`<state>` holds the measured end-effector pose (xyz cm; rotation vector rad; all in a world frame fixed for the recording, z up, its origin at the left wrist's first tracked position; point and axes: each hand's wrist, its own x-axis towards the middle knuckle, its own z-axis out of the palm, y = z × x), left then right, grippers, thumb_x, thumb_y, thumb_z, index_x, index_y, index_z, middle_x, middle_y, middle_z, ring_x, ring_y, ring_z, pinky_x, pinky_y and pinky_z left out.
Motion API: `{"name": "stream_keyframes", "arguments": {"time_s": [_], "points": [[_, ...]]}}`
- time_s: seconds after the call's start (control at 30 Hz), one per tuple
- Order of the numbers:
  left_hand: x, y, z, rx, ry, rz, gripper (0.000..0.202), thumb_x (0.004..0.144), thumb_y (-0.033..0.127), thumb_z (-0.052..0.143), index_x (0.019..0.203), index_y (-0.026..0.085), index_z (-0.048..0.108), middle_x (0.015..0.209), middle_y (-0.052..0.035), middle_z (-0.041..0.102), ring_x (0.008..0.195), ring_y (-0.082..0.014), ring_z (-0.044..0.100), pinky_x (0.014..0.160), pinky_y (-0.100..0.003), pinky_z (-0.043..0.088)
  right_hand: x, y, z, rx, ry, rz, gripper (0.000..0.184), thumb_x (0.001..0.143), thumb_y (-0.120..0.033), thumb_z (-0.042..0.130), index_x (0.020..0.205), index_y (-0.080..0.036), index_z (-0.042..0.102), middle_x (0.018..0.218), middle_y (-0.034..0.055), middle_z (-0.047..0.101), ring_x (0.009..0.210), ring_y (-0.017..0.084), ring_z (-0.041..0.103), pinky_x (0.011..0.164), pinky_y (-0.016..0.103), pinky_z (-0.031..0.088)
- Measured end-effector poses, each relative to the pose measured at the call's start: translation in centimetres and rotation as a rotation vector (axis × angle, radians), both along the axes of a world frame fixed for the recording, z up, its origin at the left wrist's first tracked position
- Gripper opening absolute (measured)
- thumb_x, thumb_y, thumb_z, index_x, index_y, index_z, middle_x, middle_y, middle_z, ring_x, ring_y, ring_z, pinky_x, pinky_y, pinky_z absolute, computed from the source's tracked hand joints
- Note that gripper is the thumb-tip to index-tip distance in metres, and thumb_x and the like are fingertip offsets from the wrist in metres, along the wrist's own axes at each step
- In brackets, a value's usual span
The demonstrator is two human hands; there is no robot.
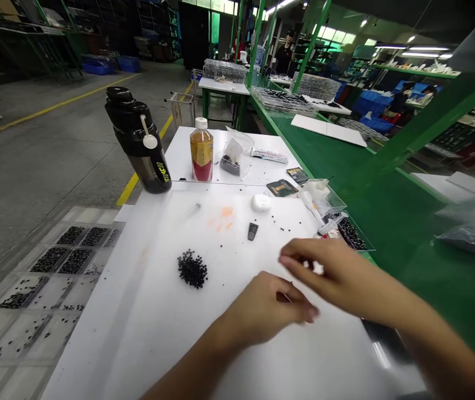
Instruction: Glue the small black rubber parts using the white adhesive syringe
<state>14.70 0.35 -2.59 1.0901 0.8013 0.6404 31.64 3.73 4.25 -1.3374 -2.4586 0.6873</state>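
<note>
Ahead of the fingers runs a white desk (145, 333), with a green desk (387, 183) along its right side and a grey floor (41, 183) off to the left. Clear trays (54, 289) holding black pellets lie beyond the white desk's left edge. Well past the fingers stand a tilted black flask (139, 141) and a bottle (201, 150) of amber and red liquid, beside a clear bag (233, 155). Just beyond the right fingers lies a clear box (349, 233) packed with black pellets. Left of both hands sits the pile (192, 269), a loose, matte heap of small, rounded black pellets resting directly on the white surface, with strays (283, 222) dotted ahead of the fingers. Farther on lie a white pod (261, 203) and a dark clip (253, 231). The left fingers (310, 314) curl loosely inward, while the right fingers (289, 261) are bunched, thumb and forefinger nearly meeting with a small gap. Whether either hand has hold of a pellet cannot be told.
</note>
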Motion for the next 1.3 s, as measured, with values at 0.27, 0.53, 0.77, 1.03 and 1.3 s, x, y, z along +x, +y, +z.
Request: {"name": "stream_keyframes", "arguments": {"time_s": [0.27,0.53,0.77,1.03,1.3], "points": [[0.0,-1.2,-0.4,-0.042,0.026,-0.523,0.049,0.058,0.072,0.079,0.056,0.025,0.067,0.061,0.0007,0.066,0.065,-0.0174,0.058,0.059,-0.028,0.039,-11.4,2.8,-6.4,-0.044,0.007,0.170,0.019,0.087,-0.007,0.060,0.099,-0.019,0.067,0.088,0.0022,0.071,0.077,0.015,0.063,0.067,0.027,0.044],[1.6,-1.3,-2.3,-0.048,-0.016,-0.628,0.057,0.060,0.077,0.075,0.063,0.020,0.068,0.065,0.0031,0.065,0.069,-0.0139,0.057,0.066,-0.026,0.039,-12.0,2.7,-7.4,0.004,-0.097,0.249,0.015,0.088,-0.008,0.052,0.093,-0.018,0.064,0.092,0.0050,0.069,0.070,0.015,0.057,0.061,0.028,0.033],[1.1,-1.3,-2.1,-0.057,-0.080,-0.523,0.048,0.068,0.066,0.078,0.061,0.019,0.067,0.063,0.0015,0.063,0.074,-0.0160,0.060,0.071,-0.026,0.043,-11.5,3.0,-6.0,-0.045,-0.041,0.167,0.010,0.082,-0.008,0.057,0.085,-0.018,0.059,0.078,0.0006,0.066,0.065,0.013,0.054,0.059,0.026,0.037],[0.4,0.3,0.7,-0.133,-0.164,0.097,0.016,0.083,0.032,0.065,0.086,0.017,0.068,0.083,-0.0047,0.069,0.074,-0.0178,0.065,0.077,-0.033,0.047,-3.5,1.6,-0.7,-0.040,0.361,-0.201,0.004,0.086,-0.020,0.063,0.087,-0.023,0.065,0.083,-0.0038,0.070,0.073,0.012,0.065,0.062,0.021,0.051],[-0.6,1.6,2.2,-0.233,-0.206,0.471,0.040,0.091,0.030,0.064,0.128,0.015,0.063,0.116,-0.0111,0.070,0.097,-0.0203,0.063,0.083,-0.034,0.050,-2.2,-0.1,-5.1,0.396,0.355,-0.195,0.011,0.096,-0.017,0.059,0.105,-0.022,0.063,0.106,0.0025,0.070,0.091,0.014,0.065,0.074,0.025,0.055]]}}
